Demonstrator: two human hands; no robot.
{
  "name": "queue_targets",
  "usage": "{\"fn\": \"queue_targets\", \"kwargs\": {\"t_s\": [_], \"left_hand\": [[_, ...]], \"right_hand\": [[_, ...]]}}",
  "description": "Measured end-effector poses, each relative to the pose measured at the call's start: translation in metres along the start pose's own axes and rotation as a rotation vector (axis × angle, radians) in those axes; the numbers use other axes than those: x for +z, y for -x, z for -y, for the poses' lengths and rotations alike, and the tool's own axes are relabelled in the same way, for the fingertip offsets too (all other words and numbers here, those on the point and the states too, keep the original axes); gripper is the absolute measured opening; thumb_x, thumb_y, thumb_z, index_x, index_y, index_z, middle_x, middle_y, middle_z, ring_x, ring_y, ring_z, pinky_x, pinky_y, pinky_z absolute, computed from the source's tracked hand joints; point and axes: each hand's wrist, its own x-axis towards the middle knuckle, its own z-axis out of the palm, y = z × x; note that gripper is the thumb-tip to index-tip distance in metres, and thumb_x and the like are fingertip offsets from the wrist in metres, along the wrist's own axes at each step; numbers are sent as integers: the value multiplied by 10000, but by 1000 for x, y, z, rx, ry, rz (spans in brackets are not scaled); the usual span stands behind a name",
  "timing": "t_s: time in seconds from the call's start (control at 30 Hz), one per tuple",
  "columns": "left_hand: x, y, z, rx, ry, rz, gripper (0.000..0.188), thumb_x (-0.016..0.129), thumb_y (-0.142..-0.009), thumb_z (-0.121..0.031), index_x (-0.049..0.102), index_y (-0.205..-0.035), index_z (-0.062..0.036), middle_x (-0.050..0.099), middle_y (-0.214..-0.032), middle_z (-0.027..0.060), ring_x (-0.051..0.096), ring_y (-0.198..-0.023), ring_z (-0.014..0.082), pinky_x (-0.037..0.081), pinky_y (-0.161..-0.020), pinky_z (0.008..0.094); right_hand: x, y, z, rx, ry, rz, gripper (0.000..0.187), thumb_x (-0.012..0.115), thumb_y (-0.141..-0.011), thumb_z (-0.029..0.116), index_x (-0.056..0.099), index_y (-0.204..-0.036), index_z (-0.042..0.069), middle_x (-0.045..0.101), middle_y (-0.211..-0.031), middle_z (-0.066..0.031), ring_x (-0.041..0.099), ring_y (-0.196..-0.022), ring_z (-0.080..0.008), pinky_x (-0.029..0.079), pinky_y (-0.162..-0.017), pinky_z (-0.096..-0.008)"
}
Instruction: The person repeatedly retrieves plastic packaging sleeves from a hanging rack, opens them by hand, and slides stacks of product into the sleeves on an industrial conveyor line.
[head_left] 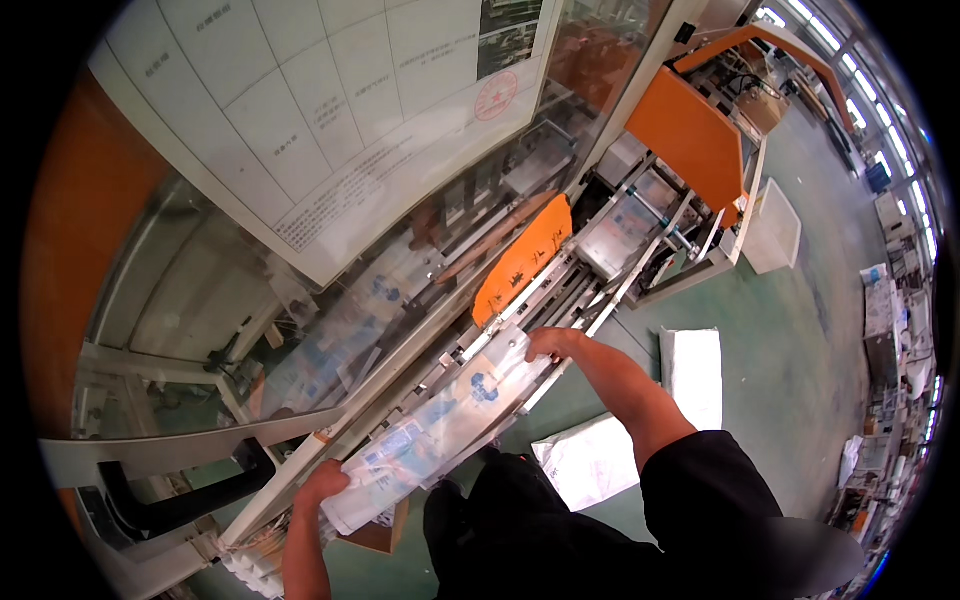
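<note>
A long, flat plastic package (440,420), whitish and see-through with blue printing, lies slantwise over the rails of a machine in front of me. My left hand (325,482) is closed on its near left end. At the far right end my right hand (548,343) grips the corner, the fingers partly hidden by the hand itself. An orange board (523,262) with dark handwriting stands on the rail just beyond the package. Farther along the track lies another clear package (618,235).
A glass door (250,330) with a black handle (185,500) and a posted sheet (350,130) rises on the left. An orange machine cover (690,135) stands at the far right. White packs (692,370) lie on the green floor, and a cardboard box (378,535) sits below the package.
</note>
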Motion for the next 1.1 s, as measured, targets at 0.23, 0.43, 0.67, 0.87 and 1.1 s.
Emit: {"fn": "queue_targets", "kwargs": {"t_s": [0.23, 0.43, 0.67, 0.87, 1.1], "left_hand": [[-7, 2, -21, 12, -61, -4, 463, 506, -654, -178, 604, -1033, 69, 586, -1050, 295, 575, -997, 392, 440, -895, 427], [0, -19, 14, 107, -137, 14, 424, 483, -698, -208, 616, -1010, 46, 600, -1055, 258, 581, -999, 366, 440, -892, 414], [-4, -16, 8, 253, 53, -31, 414, 469, -671, -187, 638, -992, 12, 629, -968, 250, 601, -947, 354, 450, -855, 418], [-7, -13, 6, 247, -11, 4, 399, 460, -681, -177, 639, -981, 14, 635, -953, 243, 604, -925, 356, 452, -837, 422], [-1, -8, 2, 221, -84, 3, 340, 469, -702, -159, 643, -897, 57, 627, -939, 257, 609, -882, 366, 459, -800, 432]], "right_hand": [[3, -46, -29, -11, 164, -69, 448, 708, -670, 235, 608, -1072, 64, 624, -928, -108, 585, -779, -237, 474, -541, -400], [12, -47, -22, 9, -139, 106, 366, 695, -729, 197, 595, -1052, 58, 629, -897, -83, 581, -707, -209, 454, -505, -400], [5, -70, -43, 43, -133, 118, 354, 694, -749, 231, 602, -1059, 87, 634, -959, -87, 587, -791, -236, 472, -569, -397], [7, -52, -27, 39, -101, 52, 345, 697, -722, 266, 605, -1005, 90, 603, -900, -76, 556, -706, -208, 472, -543, -372], [13, -53, -27, 97, -140, 74, 431, 687, -718, 282, 577, -1099, 113, 603, -996, -77, 566, -839, -219, 490, -612, -383]]}}
